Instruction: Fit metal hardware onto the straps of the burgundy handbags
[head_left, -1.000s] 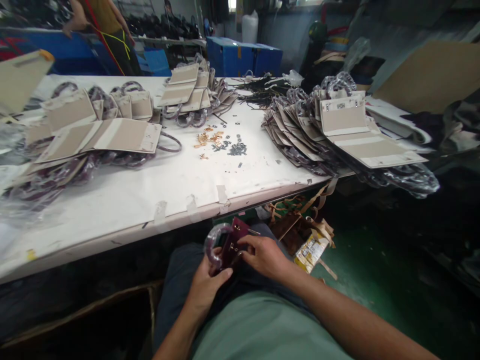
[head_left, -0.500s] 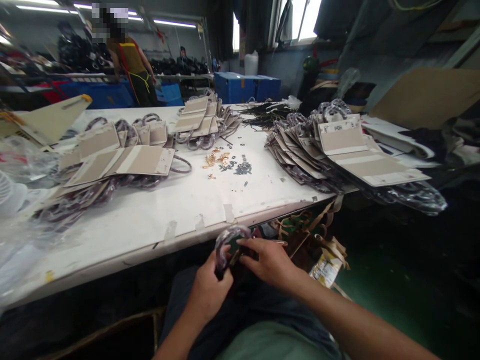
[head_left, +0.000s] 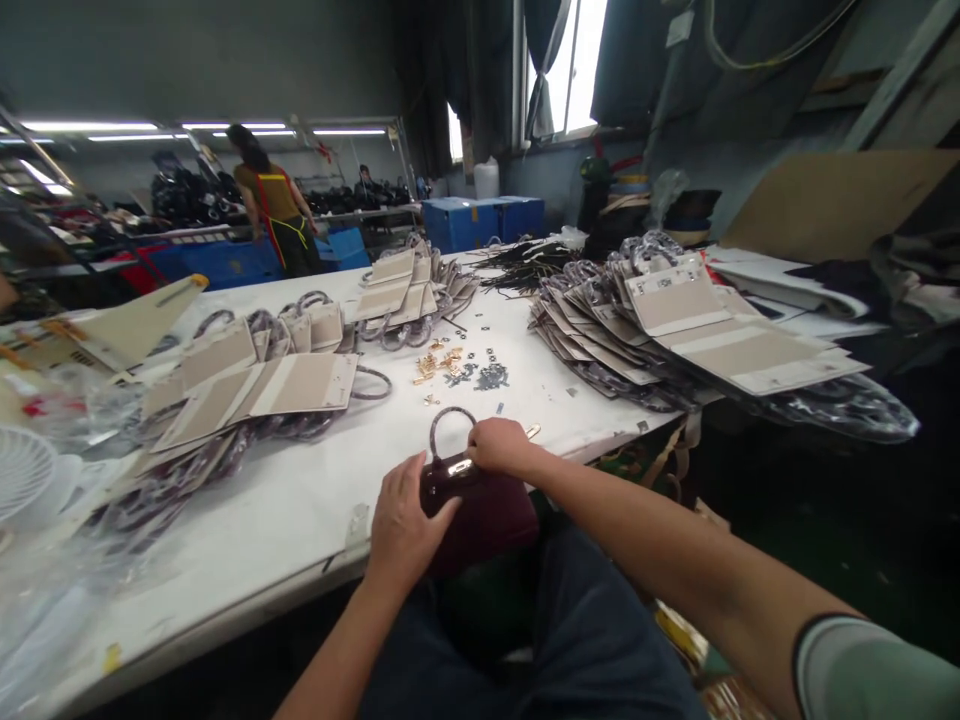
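My left hand grips the left end of a dark maroon bag piece that hangs over the front edge of the white table. At the piece's top edge, my right hand is closed beside the plastic-wrapped round handle, which stands up from it. A shiny metal fitting shows between the two hands. What the right fingers pinch is hidden.
Small gold and dark metal parts lie just beyond the hands. Stacks of beige panels with wrapped handles sit left, far middle and right. A person in an apron stands at the back. Blue crates are behind.
Both hands have lifted the maroon piece from my lap up to the table's front edge. The camera has tilted up, showing more of the room.
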